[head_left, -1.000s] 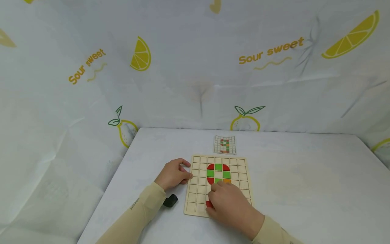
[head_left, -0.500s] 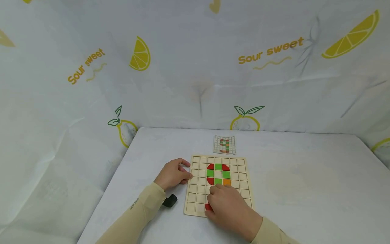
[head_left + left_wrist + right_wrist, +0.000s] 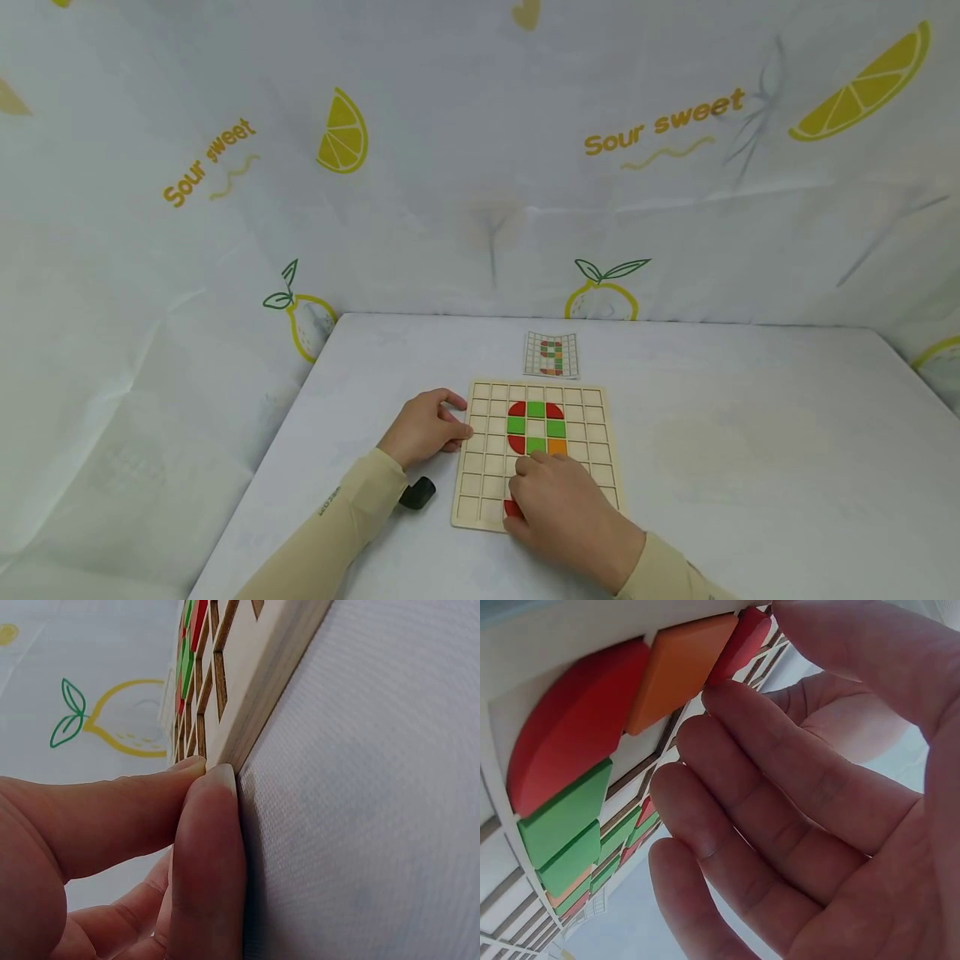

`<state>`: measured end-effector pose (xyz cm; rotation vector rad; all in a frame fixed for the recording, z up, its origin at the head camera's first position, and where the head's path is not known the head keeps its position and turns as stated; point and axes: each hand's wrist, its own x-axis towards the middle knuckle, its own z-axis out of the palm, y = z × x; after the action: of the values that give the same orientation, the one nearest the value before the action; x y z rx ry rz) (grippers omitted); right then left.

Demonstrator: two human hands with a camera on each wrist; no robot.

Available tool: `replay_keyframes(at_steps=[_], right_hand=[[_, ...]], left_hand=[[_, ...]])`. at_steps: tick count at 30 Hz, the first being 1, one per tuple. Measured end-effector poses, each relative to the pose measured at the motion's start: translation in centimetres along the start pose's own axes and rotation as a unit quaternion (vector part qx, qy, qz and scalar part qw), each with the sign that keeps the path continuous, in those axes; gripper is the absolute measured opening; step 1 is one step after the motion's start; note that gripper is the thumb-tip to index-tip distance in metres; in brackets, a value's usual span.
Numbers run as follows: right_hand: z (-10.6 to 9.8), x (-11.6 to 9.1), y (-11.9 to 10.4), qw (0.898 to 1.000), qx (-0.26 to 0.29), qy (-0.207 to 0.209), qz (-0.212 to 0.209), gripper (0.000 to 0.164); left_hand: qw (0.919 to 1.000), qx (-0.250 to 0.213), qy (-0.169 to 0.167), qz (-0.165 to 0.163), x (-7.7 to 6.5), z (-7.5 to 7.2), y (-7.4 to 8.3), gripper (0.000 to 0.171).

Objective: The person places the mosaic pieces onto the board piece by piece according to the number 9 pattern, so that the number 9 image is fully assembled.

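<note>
A light wooden grid board (image 3: 496, 463) lies on the table with red, green and orange tiles in its cells. At its left edge, my left hand (image 3: 423, 429) pinches the rim between thumb (image 3: 210, 855) and finger, as the left wrist view shows. My right hand (image 3: 570, 517) is over the lower part of the board. Its thumb and forefinger pinch a rounded red tile (image 3: 742, 645) at the near row. Beside that tile sit an orange tile (image 3: 682, 664) and a curved red tile (image 3: 585, 720), with green tiles (image 3: 566, 799) beyond, hidden from the head view by my hand.
A small paper card (image 3: 533, 362) with a printed coloured grid pattern lies just behind the board. A black object (image 3: 417, 493) rests by my left sleeve. White cloth (image 3: 480, 208) with lemon prints hangs behind the table (image 3: 750, 450).
My right hand has shifted slightly toward me and left, showing more of the orange tile at mid-board. My left hand stays at the board's edge.
</note>
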<state>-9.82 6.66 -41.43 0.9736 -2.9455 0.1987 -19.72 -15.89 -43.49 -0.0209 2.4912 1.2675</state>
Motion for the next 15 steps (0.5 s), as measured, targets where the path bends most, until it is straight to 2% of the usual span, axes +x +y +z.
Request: replay_keyframes(at_steps=[6,9,12,15], right_hand=[[-0.3,-0.1,0.5,1.0,0.009,0.003,0.005,0.032],[-1.1,-0.2,1.8,0.999,0.029,0.005,0.028,0.028],[-2.3,-0.8,4.5,0.996,0.043,0.015,0.073,0.027],[-3.5,-2.1,8.5,0.991,0.04,0.041,0.122,0.045]], left_hand=[[1.0,-0.003,0.002,0.001,-0.2,0.1,0.1,0.039],[1.0,-0.004,-0.001,0.002,-0.1,0.1,0.1,0.04],[0.9999,-0.006,-0.011,0.001,-0.1,-0.1,-0.1,0.04],[0.9999,0.009,-0.007,0.008,-0.2,-0.9,-0.3,0.043]])
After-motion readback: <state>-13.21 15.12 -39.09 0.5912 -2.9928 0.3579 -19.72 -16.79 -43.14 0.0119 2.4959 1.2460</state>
